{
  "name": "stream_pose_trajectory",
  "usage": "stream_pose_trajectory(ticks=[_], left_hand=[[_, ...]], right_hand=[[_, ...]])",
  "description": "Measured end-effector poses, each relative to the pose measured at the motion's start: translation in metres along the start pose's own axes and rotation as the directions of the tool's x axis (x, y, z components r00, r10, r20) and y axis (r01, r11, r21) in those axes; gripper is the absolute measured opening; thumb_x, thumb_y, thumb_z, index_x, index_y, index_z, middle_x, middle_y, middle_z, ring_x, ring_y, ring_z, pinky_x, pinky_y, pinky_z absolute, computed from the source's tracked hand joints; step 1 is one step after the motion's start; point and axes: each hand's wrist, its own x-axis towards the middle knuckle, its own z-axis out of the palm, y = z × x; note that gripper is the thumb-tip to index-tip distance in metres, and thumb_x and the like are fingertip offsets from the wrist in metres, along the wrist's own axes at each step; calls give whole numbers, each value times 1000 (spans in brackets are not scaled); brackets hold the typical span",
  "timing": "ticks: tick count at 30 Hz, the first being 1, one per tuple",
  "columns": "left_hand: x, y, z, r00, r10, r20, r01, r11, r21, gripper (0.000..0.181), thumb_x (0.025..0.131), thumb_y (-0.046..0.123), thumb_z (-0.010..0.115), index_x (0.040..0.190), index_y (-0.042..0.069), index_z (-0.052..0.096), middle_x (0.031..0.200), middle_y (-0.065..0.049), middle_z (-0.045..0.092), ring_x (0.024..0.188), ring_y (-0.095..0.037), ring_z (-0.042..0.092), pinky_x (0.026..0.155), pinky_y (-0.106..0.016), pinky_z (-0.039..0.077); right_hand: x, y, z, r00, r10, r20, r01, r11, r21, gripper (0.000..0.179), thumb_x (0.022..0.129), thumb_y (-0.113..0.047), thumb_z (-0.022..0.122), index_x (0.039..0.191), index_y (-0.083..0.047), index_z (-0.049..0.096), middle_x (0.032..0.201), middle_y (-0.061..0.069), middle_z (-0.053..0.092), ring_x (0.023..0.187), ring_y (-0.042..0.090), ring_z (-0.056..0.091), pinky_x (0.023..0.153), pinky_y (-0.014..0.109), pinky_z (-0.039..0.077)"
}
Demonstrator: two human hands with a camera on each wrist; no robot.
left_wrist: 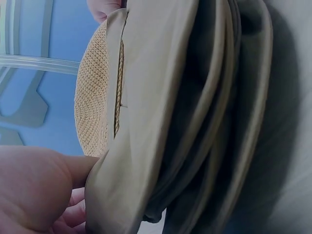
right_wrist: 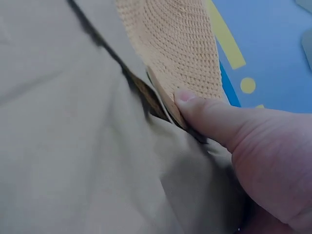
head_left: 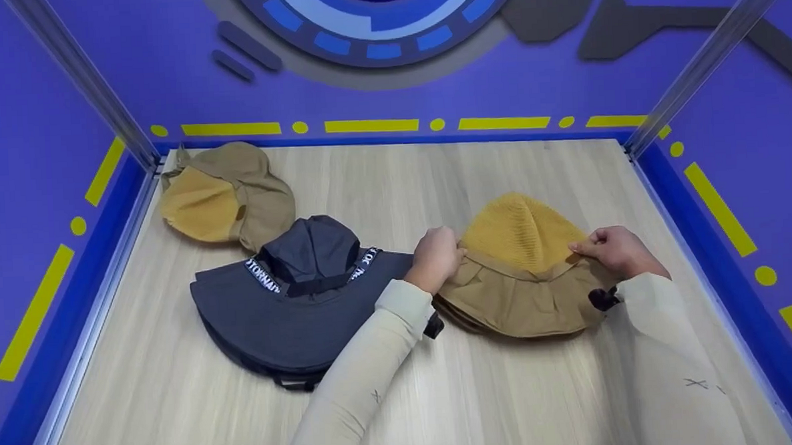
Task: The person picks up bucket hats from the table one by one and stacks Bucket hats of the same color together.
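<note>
A sun hat with a yellow woven crown and a tan cloth brim (head_left: pixel 520 304) lies folded on the right side of the table. My left hand (head_left: pixel 439 253) pinches its left edge where crown and brim meet. On the opposite edge my right hand (head_left: pixel 616 249) grips the same seam between thumb and fingers. In the left wrist view the brim (left_wrist: pixel 146 97) hangs in several stacked folds below the woven crown (left_wrist: pixel 92 92). The right wrist view has my thumb pressing on the crown's edge (right_wrist: pixel 170 63), beside a gap along the seam; the other fingers are mostly hidden.
Left of the hat lies a dark grey wide-brimmed hat (head_left: pixel 273 328) with a lettered band, close beside my left forearm. A second yellow and tan hat (head_left: pixel 260 181) sits at the back left corner. Blue panels (head_left: pixel 391 102) with metal posts enclose the wooden table (head_left: pixel 394 182).
</note>
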Motion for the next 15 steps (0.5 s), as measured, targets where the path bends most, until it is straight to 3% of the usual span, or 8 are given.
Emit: stream_pose_trajectory(ticks=[3,6,8,12,15], left_hand=[[-1,0,0,1000,15,-22,-16,1000,-16,26,97,29,72,76,14,69,85,-1,73,77,-12,65,69,-27,52],[-3,0,-2,998,23,-55,-25,999,-39,16,96,28,74,93,12,73,94,-2,75,88,-15,71,78,-29,57],[-4,-1,-2,995,41,-86,-45,998,-45,18,94,26,76,103,10,72,99,-4,75,94,-18,72,83,-31,58],[-8,-2,-1,986,84,-147,-92,994,-51,20,92,20,79,106,9,70,101,-5,75,95,-20,72,84,-33,58],[-10,-1,0,980,107,-170,-117,992,-53,16,91,17,79,103,10,71,101,-3,75,93,-19,72,83,-32,57]], right_hand=[[-5,-10,0,999,-21,-51,19,999,-35,53,97,-47,68,122,-1,61,107,20,65,98,37,60,84,49,50],[-9,-29,4,983,-94,-157,85,994,-62,52,102,-37,62,142,-7,51,142,31,49,129,52,44,101,70,34],[-13,-45,10,957,-164,-239,153,986,-65,51,104,-33,57,150,-12,47,152,32,39,139,57,33,104,78,25],[-27,-71,34,901,-296,-317,297,954,-44,51,105,-37,56,151,-15,50,161,29,30,146,57,26,112,78,22],[-38,-81,55,905,-321,-281,325,945,-31,62,101,-46,62,153,-17,48,165,29,23,149,57,22,115,77,20]])
